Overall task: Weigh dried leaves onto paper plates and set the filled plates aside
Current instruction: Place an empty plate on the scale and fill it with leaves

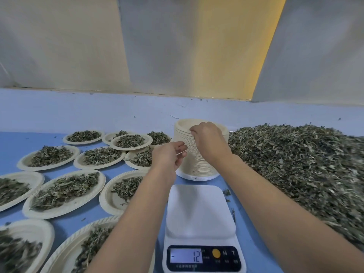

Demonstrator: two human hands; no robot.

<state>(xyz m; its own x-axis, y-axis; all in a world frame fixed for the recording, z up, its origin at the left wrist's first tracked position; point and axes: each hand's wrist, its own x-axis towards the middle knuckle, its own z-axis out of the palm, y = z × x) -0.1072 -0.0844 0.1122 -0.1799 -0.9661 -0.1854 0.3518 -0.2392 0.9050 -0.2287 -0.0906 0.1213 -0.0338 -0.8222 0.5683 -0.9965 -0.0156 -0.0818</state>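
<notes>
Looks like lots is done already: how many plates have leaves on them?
12 filled plates: four at the back, three next, three nearer, two nearest, all left of the scale. The left arm may hide more.

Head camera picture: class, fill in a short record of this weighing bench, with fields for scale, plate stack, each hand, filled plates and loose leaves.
scale: white scale, platform bare, display shows 12 with a dash at its left
plate stack: tall stack of paper plates behind the scale
right hand: right hand on the stack's top rim
left hand: left hand at the stack's left side
filled plates: filled plates spread at left
loose leaves: big pile of dried leaves at right
</notes>
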